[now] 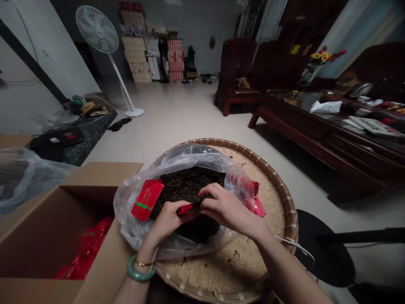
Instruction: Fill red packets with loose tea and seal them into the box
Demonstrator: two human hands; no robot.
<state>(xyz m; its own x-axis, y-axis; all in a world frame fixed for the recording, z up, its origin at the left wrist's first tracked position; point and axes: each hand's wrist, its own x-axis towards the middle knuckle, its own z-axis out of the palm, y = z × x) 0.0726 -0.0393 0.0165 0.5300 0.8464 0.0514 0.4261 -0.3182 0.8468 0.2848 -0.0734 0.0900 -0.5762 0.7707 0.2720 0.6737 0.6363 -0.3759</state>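
My left hand (pixel 169 217) grips a small red packet (pixel 184 209) above a heap of dark dried tea leaves (pixel 190 181). Close beside the packet's mouth, my right hand (pixel 221 207) has its fingers bent into a pinch. Dark tea leaves show at those fingertips, partly hidden by the hand. The heap lies in an open clear plastic bag (pixel 133 232). Several flat red packets (pixel 147 200) with gold marks and a green band rest on the bag's left side. More red packets (pixel 259 207) lie at its right.
The bag sits on a round woven bamboo tray (pixel 262 169) with scattered leaves. At left stands an open cardboard box (pixel 98 173) holding red packets (pixel 90 245). A black round base (pixel 325 249) is at right. Beyond are a white fan (pixel 117 71) and a wooden table (pixel 316 131).
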